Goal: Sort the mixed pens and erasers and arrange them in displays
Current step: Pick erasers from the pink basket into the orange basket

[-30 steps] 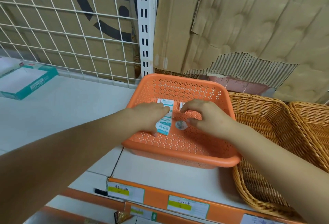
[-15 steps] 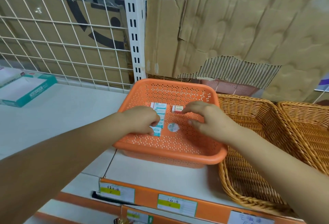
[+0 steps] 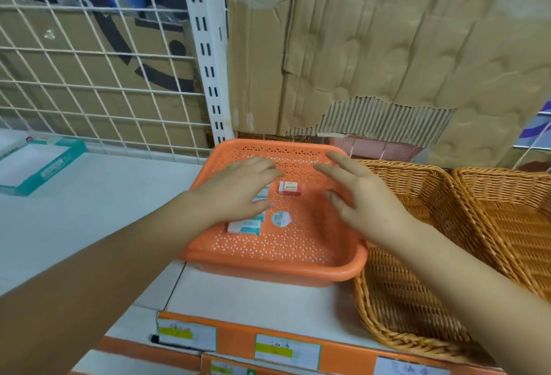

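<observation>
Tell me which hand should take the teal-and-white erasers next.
Left, probably. The left hand lies right over the teal-and-white erasers in the orange basket, partly covering them; the right hand is spread open farther right, past the round white item.

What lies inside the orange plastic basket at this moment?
A red-and-white eraser, a round white piece and teal-and-white erasers lie in the basket. The left hand covers part of the teal row, so their count is unclear.
</observation>
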